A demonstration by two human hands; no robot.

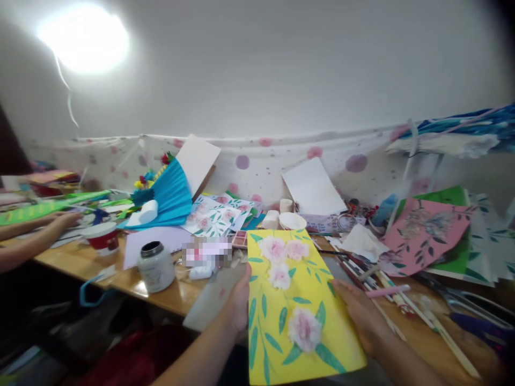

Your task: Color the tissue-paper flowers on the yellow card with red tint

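I hold up a yellow sheet [293, 305] painted with pink flowers and green leaves, tilted over the near edge of the wooden table [96, 268]. My left hand [238, 303] grips its left edge, fingers behind the paper. My right hand [362, 316] grips its right edge with the thumb on the front. Both hands are closed on the sheet.
Another person's arms [36, 236] rest on the table at far left. A white jar [156, 266], a red-and-white cup [103, 238], a blue paper fan [171, 195], a paint palette [240, 239], brushes [386, 292], a pink flower painting [422, 233] and white sheets crowd the table.
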